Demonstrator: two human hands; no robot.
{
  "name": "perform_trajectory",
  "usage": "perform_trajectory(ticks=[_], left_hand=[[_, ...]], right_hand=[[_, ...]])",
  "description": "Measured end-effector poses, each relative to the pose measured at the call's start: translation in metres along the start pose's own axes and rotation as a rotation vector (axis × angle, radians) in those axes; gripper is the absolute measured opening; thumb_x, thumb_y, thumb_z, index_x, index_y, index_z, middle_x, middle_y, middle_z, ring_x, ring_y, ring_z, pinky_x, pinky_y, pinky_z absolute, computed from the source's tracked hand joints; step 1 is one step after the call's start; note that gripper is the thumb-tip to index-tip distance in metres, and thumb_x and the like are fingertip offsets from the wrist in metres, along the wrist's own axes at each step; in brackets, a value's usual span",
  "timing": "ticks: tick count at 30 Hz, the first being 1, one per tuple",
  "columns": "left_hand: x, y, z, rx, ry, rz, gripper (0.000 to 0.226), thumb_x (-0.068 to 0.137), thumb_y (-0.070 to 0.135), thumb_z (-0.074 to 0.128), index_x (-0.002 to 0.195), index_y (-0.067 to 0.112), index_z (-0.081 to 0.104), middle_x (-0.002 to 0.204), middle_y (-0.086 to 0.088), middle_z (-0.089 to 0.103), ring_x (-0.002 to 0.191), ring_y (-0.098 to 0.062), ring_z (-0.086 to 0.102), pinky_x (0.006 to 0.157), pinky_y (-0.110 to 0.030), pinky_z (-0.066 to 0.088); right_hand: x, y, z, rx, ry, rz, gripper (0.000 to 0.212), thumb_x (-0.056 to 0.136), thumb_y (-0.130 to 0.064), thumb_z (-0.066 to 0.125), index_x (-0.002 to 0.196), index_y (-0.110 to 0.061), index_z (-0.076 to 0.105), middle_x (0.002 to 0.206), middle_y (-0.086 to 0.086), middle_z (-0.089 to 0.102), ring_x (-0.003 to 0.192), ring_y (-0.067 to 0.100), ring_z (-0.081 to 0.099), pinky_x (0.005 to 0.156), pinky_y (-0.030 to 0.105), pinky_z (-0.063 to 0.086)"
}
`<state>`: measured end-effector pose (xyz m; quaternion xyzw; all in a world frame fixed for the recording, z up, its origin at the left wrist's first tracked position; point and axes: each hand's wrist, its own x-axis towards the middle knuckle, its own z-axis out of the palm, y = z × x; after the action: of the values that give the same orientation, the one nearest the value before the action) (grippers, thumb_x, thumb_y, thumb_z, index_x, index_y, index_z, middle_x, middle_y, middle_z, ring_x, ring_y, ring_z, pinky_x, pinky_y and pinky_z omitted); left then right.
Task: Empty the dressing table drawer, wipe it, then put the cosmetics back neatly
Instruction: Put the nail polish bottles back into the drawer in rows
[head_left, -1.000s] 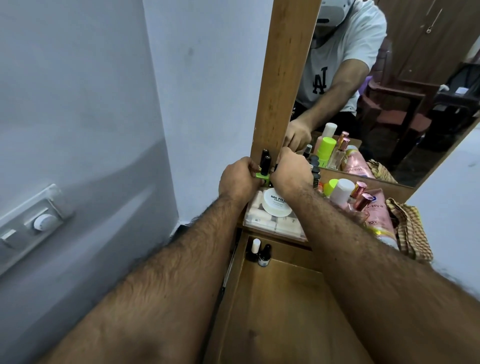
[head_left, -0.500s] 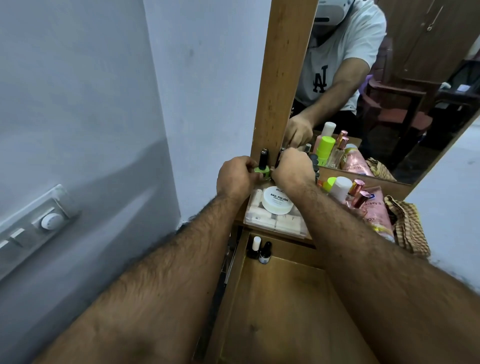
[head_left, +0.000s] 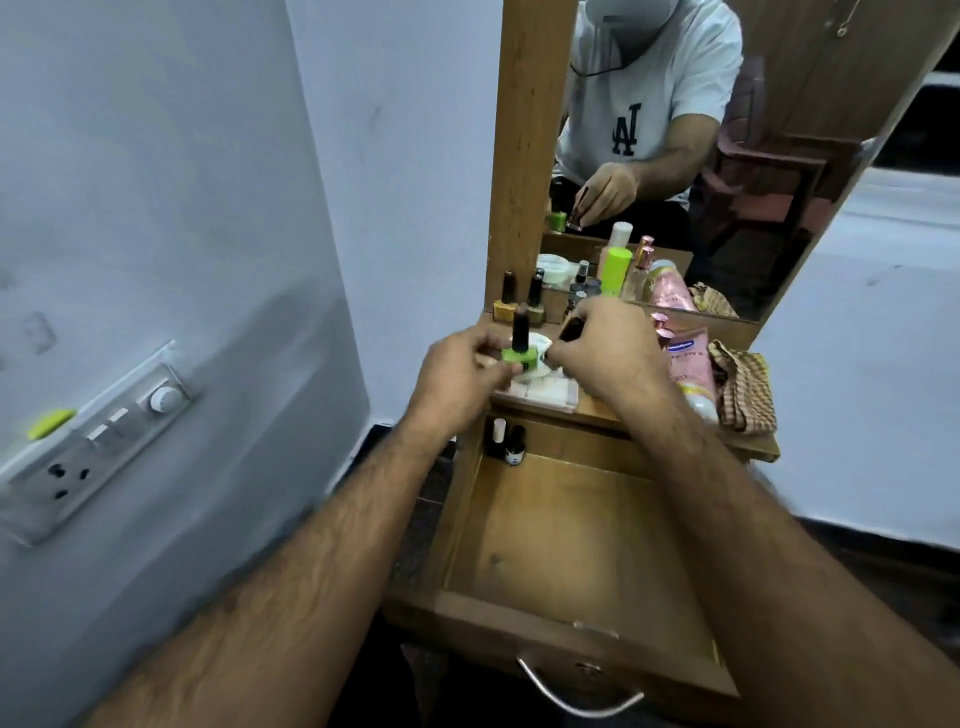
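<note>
Head view: your left hand (head_left: 457, 382) pinches the green nail polish bottle (head_left: 519, 349) above the tabletop; your right hand (head_left: 608, 345) grips a dark bottle (head_left: 571, 328). Lower both upright into the open drawer (head_left: 576, 545), beside the two bottles (head_left: 506, 441) standing there.

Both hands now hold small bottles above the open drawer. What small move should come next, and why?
Probably lower the green bottle in the left hand into the drawer, beside the two small bottles standing in its back left corner; the right hand grips a dark bottle to follow.

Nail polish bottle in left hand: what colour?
Bright green bottle, black cap; head view, the only one.
</note>
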<state>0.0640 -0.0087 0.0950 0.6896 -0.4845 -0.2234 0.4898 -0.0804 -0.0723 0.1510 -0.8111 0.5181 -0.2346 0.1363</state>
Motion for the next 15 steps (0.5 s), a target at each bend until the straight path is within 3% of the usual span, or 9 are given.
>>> perform_trajectory(ticks=[3, 6, 9, 13, 15], left_hand=[[-0.035, -0.016, 0.021, 0.027, -0.083, -0.063, 0.02, 0.083, 0.015, 0.077, 0.095, 0.025, 0.065, 0.092, 0.003, 0.071, 0.077, -0.011, 0.069, 0.062, -0.027, 0.054], [-0.055, -0.032, 0.043, 0.117, -0.112, -0.126, 0.02, 0.083, 0.016, 0.077, 0.089, 0.026, 0.062, 0.092, 0.0, 0.071, 0.082, -0.016, 0.069, 0.073, -0.036, 0.059], [-0.063, -0.042, 0.06, 0.199, -0.16, -0.198, 0.019, 0.083, 0.019, 0.077, 0.091, 0.027, 0.062, 0.092, 0.0, 0.07, 0.085, -0.018, 0.068, 0.079, -0.041, 0.059], [-0.061, -0.053, 0.073, 0.337, -0.191, -0.248, 0.02, 0.085, 0.025, 0.074, 0.103, 0.03, 0.066, 0.101, 0.003, 0.069, 0.091, -0.017, 0.065, 0.086, -0.037, 0.056], [-0.056, -0.056, 0.079, 0.396, -0.191, -0.241, 0.025, 0.088, 0.022, 0.07, 0.112, 0.023, 0.067, 0.108, -0.001, 0.068, 0.098, -0.02, 0.063, 0.086, -0.03, 0.052]], right_hand=[[-0.032, 0.026, 0.016, -0.021, -0.09, 0.059, 0.009, 0.081, -0.021, 0.073, 0.084, -0.02, 0.065, 0.077, -0.001, 0.063, 0.066, 0.012, 0.057, 0.054, 0.024, 0.043], [-0.057, 0.049, 0.039, 0.022, -0.174, 0.146, 0.012, 0.081, -0.021, 0.074, 0.092, -0.018, 0.072, 0.083, -0.001, 0.069, 0.076, 0.017, 0.063, 0.067, 0.029, 0.053], [-0.072, 0.064, 0.061, 0.063, -0.24, 0.232, 0.008, 0.08, -0.023, 0.073, 0.086, -0.023, 0.068, 0.089, 0.001, 0.071, 0.087, 0.022, 0.065, 0.071, 0.028, 0.049], [-0.076, 0.077, 0.088, 0.107, -0.28, 0.258, 0.01, 0.078, -0.014, 0.065, 0.081, -0.023, 0.065, 0.09, 0.004, 0.072, 0.091, 0.028, 0.067, 0.069, 0.029, 0.05], [-0.073, 0.081, 0.098, 0.114, -0.302, 0.262, 0.012, 0.08, -0.012, 0.065, 0.085, -0.022, 0.067, 0.091, 0.004, 0.072, 0.091, 0.028, 0.067, 0.071, 0.03, 0.052]])
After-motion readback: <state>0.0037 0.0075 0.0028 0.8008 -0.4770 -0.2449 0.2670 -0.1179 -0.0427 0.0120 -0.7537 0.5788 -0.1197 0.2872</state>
